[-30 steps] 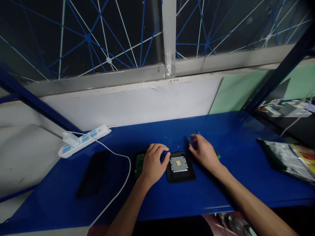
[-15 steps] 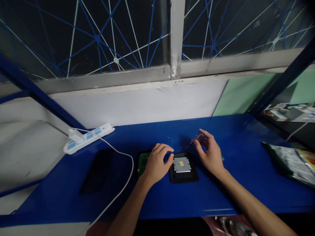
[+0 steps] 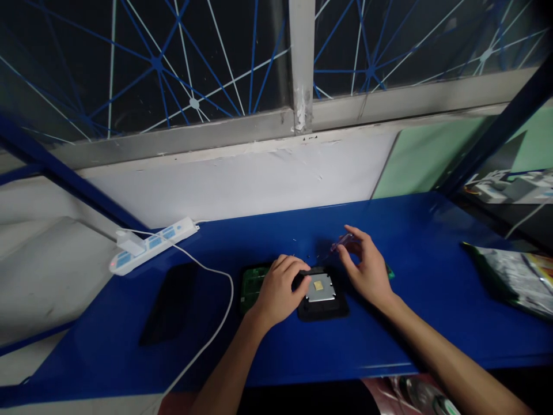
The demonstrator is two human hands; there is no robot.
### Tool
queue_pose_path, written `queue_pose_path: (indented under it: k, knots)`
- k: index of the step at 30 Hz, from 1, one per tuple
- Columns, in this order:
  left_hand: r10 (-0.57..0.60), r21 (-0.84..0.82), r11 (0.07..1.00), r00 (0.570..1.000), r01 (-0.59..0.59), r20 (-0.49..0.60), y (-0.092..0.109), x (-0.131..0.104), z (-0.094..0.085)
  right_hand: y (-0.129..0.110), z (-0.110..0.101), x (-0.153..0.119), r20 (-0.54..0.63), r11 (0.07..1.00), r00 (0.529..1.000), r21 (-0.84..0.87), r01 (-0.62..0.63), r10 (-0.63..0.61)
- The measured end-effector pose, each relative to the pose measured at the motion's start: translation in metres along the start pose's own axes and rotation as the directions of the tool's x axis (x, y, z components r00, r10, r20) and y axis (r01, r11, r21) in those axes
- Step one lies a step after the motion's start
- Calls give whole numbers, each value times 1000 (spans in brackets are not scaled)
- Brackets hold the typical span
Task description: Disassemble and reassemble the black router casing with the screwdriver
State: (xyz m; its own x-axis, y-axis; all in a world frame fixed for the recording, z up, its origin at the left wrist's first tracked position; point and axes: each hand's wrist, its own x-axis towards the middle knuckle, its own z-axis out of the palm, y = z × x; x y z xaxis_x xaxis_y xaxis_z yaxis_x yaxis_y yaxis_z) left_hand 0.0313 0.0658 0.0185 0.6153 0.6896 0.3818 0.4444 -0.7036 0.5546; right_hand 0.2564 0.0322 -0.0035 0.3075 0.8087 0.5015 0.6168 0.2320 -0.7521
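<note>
A black case (image 3: 322, 313) with a silver metal plate (image 3: 326, 293) set in it lies on the blue table. A small gold square (image 3: 318, 285) sits in the middle of the plate. My left hand (image 3: 280, 288) is over the case's left side, its thumb and fingers curled close together; what is between the fingertips, if anything, I cannot make out. Above and right of the case, my right hand (image 3: 365, 268) pinches a small screwdriver with a translucent purple handle (image 3: 342, 242). Its thin shaft slants down to the left. Under my left hand is a partly covered green circuit board (image 3: 251, 283).
Tiny pieces, perhaps screws (image 3: 308, 256), lie behind the case. A green piece (image 3: 390, 271) peeks out past my right hand. Leftward are a dark flat object (image 3: 167, 302), a white cable (image 3: 228, 294) and a power strip (image 3: 158, 242). At right lies a shiny packet (image 3: 510, 279).
My left hand has shifted slightly right onto the case, and its thumb and fingertips have drawn closer together. My right hand still holds the screwdriver. The view has moved slightly.
</note>
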Motion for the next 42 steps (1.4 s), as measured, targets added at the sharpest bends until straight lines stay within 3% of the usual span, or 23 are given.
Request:
queue_pose_path:
  k: [5, 17, 31, 42]
  knots:
    - [-3, 25, 1000, 1000, 3, 13, 0, -1, 1, 0, 0, 0, -4, 1000, 1000, -11, -3, 3]
    - [40, 130, 991, 999, -44, 27, 8, 0, -4, -3, -8, 1, -89, 990, 995, 142, -25, 38]
    - [59, 163, 983, 984, -87, 166, 17, 0, -1, -6, -12, 2, -43, 992, 998, 121, -30, 35]
    - [68, 190, 976, 977, -107, 202, 23, 6, 7, -4, -12, 4, -28, 998, 1000, 63, 1, 1]
